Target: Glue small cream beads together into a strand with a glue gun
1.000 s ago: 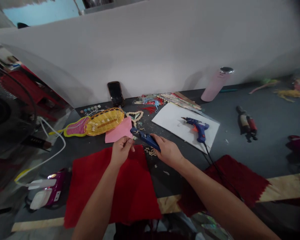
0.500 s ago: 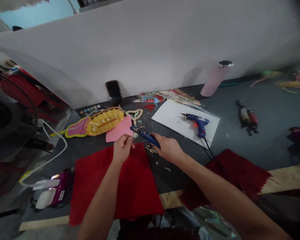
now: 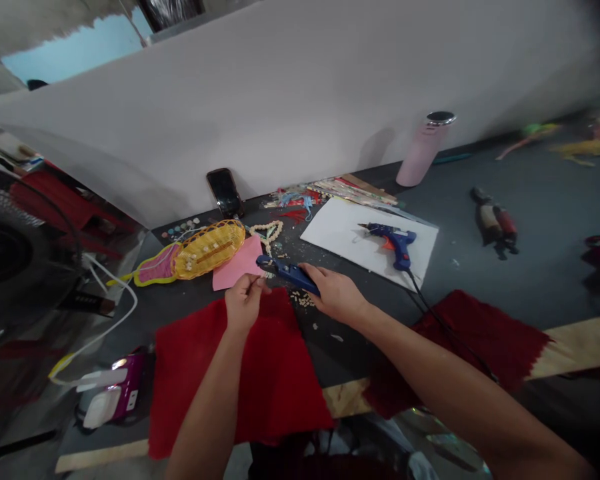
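Observation:
My right hand (image 3: 339, 295) is wrapped round a blue-handled cutter (image 3: 295, 275), whose dark rounded head points left; its exact kind is hard to make out. Just below that head, my left hand (image 3: 244, 300) is closed in a pinch, and whatever sits between its fingertips is too small to name. Under my left wrist lies a red cloth (image 3: 280, 373). Small pale cut pieces (image 3: 303, 299) are scattered below the cutter. Behind my left hand are a pink sheet (image 3: 237, 263) and a string of pale beads (image 3: 273, 233).
A yellow woven basket (image 3: 211, 250) stands left, near a propped phone (image 3: 225, 192). On a white board (image 3: 325, 230) lies a blue glue gun (image 3: 393, 240), its cord running toward me. A pink bottle (image 3: 423, 153), pliers (image 3: 495, 223) and a purple power strip (image 3: 127, 387) are around.
The view has shifted slightly. The cutter's head has turned a little and sits closer above my left fingertips; both hands keep their grips.

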The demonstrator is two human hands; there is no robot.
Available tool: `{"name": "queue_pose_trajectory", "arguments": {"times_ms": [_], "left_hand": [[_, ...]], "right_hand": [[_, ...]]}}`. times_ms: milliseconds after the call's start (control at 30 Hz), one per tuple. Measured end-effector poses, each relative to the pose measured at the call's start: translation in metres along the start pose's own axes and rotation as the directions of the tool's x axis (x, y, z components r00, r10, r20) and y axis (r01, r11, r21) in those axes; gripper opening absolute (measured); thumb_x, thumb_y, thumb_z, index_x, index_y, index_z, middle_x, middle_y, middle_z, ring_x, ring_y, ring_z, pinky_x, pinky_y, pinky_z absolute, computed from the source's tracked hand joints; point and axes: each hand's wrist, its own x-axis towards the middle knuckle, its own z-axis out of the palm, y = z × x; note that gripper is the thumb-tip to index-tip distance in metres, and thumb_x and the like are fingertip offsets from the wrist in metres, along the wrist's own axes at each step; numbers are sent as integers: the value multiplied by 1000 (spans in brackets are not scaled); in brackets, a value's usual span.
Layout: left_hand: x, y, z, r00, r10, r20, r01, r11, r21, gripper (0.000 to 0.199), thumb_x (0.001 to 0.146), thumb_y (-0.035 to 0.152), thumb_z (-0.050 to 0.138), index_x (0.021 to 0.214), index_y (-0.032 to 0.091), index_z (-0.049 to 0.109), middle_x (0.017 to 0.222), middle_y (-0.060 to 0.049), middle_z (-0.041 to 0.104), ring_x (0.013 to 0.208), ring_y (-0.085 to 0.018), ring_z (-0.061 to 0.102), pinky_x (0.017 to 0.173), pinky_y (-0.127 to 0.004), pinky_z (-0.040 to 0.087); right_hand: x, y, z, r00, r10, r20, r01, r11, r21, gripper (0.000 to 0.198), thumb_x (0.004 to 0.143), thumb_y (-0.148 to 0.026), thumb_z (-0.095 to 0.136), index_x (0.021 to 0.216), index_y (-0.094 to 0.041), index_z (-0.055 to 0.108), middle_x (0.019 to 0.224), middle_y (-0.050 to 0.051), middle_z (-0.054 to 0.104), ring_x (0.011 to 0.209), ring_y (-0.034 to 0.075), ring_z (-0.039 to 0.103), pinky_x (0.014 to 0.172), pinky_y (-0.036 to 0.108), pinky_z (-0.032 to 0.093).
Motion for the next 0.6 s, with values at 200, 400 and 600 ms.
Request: {"name": "queue_pose_trajectory", "arguments": {"times_ms": [200,400,600], "left_hand": [[3,-6,-1,995,-58,81,66,993,-95,21,81,32,52,70,16,60,60,-1,65,54,-12,53,58,-23,42],[3,-6,-1,996,-62,68,72,987,-146,20,80,32,54,70,16,60,59,-1,65,53,-11,53,57,-22,42],[1,-6,3,999,-40,12,41,998,-50,21,82,33,51,74,16,60,61,-1,65,58,-13,58,61,-23,44]], "right_hand": [[2,3,3,999,-10,34,9,1000,16,56,82,-26,46,136,-20,30,115,10,58,99,21,58,85,29,42],[1,-3,1,999,17,43,-16,999,-31,52,82,-26,44,133,-22,34,114,9,60,94,22,61,79,31,45],[-1,-6,0,997,56,48,-52,995,-88,47,85,-31,41,131,-23,35,110,9,63,90,22,63,75,31,45]]}}
